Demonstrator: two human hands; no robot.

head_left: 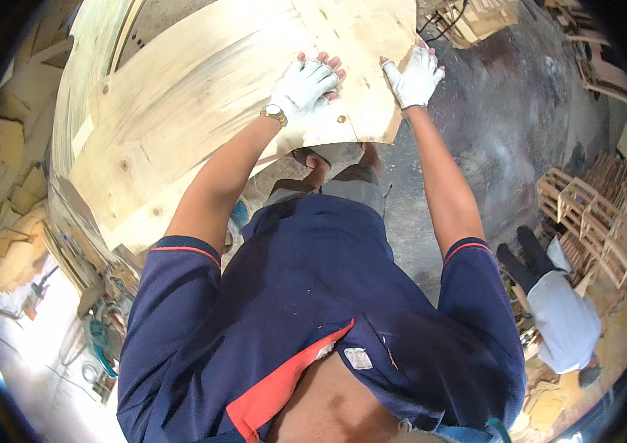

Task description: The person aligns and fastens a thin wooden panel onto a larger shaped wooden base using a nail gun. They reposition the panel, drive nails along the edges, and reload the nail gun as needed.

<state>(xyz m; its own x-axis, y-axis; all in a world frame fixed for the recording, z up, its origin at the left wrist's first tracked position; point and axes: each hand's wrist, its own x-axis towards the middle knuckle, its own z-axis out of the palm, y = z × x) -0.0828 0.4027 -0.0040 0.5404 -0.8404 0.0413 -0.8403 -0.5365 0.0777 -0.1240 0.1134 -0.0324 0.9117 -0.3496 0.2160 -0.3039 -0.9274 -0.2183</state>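
A large pale plywood sheet (pixel 203 88) with knots and dark grain streaks lies in front of me. My left hand (pixel 305 87), in a white fingerless glove with a watch at the wrist, rests flat on it, fingers spread. At the sheet's right edge is my right hand (pixel 413 77), gloved the same way. Its thumb reaches over the wood and its other fingers stretch out past the edge, apart. Neither hand holds anything I can see. A small round knot (pixel 341 119) marks the sheet near its front edge, between my hands.
Grey concrete floor (pixel 498 125) spreads to the right. Wooden frames (pixel 587 214) are stacked at the far right, near a person (pixel 561 317) in a light top. Wood pieces (pixel 480 18) and a dark cable lie beyond my right hand. Offcuts (pixel 7 148) litter the left.
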